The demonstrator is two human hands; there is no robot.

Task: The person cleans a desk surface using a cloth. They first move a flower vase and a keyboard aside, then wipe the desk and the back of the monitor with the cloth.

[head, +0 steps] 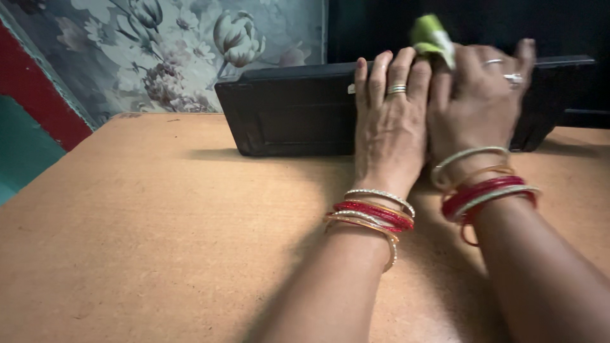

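A black rectangular object (286,108), standing on its long edge, rests on a brown tabletop (159,222) at the back. My left hand (387,121) lies flat against its rear face, with the fingers hooked over the top edge. My right hand (480,95) presses a light green cloth (432,37) onto the top edge just beside the left hand. Both wrists wear red, gold and silver bangles. The part of the black object behind my hands is hidden.
A wall with a grey floral pattern (190,44) rises behind the table on the left. A red and teal surface (25,114) borders the table's left side. A dark area fills the background at the upper right.
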